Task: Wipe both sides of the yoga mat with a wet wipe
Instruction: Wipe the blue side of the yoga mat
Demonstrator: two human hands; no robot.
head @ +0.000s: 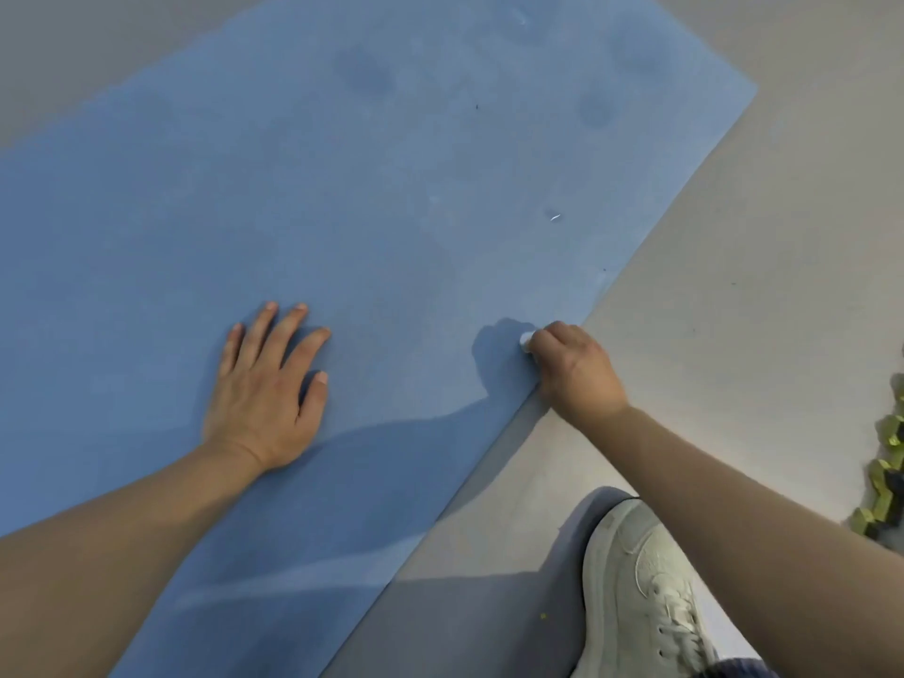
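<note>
Crouching over the yoga mat, the person is working along its right-hand edge with a wet wipe. The mat is lying flat and unrolled on the floor, blue side up, stretching away from the person toward the top of the view. The left hand is resting palm down on the mat, fingers straight and spread, apparently pinning the mat so it is not sliding. The right hand is sitting right at the mat's edge, its fingers curled tight around the wipe, of which only a small white bit is peeking out on the side facing the mat's middle. A white shoe is planted on the floor just beside the mat, under the right forearm.

To my eye, the first side is being wiped and is not yet finished: darker smudges and a small pale fleck are showing farther up the surface. Whether the streaks nearer the person are damp trails or just light, I cannot tell.

The next move is calling for the balled wipe to be drawn across or up the mat under steady pressure, with the flat hand holding the mat still, toward those marks. Flipping the mat is waiting until this face is covered.
</note>
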